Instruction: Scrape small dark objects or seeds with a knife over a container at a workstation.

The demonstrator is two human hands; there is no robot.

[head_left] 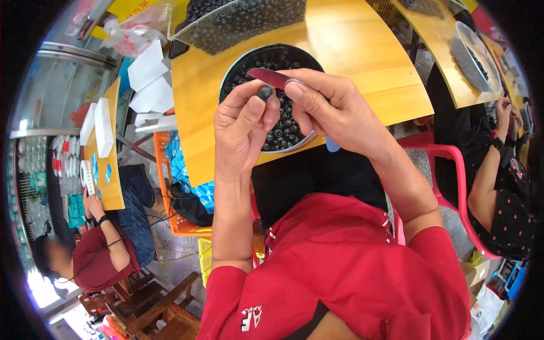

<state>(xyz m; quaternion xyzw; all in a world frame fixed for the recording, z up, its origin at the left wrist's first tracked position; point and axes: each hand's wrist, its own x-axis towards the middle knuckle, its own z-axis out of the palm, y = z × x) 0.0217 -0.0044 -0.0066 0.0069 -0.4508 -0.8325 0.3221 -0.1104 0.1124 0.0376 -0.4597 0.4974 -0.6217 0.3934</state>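
Observation:
My left hand (242,122) pinches a small dark round bead (265,91) between thumb and fingertips. My right hand (331,105) grips a flat dark red tool (269,77) whose tip touches the bead. Both hands hover over a round metal bowl (232,68) full of similar dark beads, which stands on a yellow wooden table (362,51).
A clear plastic tray (238,20) of dark beads lies behind the bowl. A person in red sits at a small table with white boxes (103,127) on the left. Another person in a dotted dark top (504,187) sits on the right by a pink chair (453,164).

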